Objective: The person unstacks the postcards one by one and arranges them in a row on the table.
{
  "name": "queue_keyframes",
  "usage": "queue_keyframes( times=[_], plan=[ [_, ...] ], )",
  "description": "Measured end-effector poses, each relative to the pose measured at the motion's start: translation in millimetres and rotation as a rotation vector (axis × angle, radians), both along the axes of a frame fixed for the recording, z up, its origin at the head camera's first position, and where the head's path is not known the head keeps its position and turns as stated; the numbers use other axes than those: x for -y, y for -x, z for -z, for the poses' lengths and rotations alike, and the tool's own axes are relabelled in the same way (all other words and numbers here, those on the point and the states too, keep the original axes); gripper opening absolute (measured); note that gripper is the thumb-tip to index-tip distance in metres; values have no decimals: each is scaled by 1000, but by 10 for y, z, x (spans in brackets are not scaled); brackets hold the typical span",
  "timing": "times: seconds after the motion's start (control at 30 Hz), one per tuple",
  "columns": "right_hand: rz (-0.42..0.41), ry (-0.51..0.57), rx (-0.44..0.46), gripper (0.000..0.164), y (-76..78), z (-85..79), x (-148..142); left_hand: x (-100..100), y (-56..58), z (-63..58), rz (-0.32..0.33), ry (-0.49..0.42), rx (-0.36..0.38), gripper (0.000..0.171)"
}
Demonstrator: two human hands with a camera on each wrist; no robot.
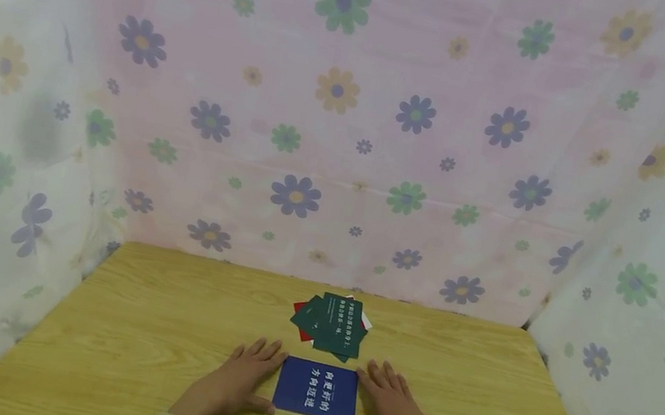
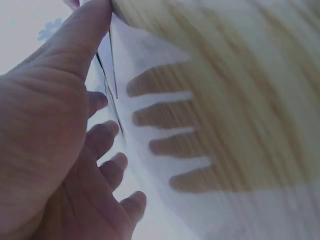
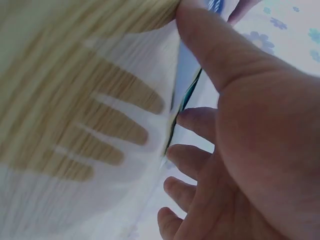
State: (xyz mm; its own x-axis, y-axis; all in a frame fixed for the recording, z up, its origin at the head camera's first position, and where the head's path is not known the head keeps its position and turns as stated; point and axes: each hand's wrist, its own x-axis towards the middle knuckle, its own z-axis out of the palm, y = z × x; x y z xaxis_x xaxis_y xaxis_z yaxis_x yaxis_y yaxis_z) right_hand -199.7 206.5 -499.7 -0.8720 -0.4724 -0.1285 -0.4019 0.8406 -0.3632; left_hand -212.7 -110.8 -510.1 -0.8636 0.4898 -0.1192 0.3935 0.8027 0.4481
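A blue card (image 1: 294,388) with white Chinese characters lies flat on the table between the two hands. On its left, my left hand (image 1: 238,382) rests palm down with spread fingers. Its index fingertip and thumb tip are at the card's left corners. My right hand (image 1: 393,412) mirrors it on the other side, index and thumb tips at the right corners. In the wrist views the left hand (image 2: 60,120) and right hand (image 3: 260,115) show relaxed, extended fingers, with nothing gripped in either palm.
Just beyond the blue card sits a fanned pile of cards, a dark green card (image 1: 332,337) with white characters on top and red and white corners showing beneath. The wood-grain table (image 1: 154,310) is enclosed by a flower-patterned curtain (image 1: 373,126) at the back and both sides.
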Motion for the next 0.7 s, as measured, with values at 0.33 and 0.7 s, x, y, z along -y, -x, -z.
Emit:
queue_keyframes(
  times=[0.33, 0.7],
  plan=[
    [-86, 76, -13, 68, 31, -26, 114, 19, 33, -28, 53, 6, -42, 83],
    [-167, 222, -19, 55, 341, -10, 245, -100, 388, -114, 154, -78, -94, 48]
  ],
)
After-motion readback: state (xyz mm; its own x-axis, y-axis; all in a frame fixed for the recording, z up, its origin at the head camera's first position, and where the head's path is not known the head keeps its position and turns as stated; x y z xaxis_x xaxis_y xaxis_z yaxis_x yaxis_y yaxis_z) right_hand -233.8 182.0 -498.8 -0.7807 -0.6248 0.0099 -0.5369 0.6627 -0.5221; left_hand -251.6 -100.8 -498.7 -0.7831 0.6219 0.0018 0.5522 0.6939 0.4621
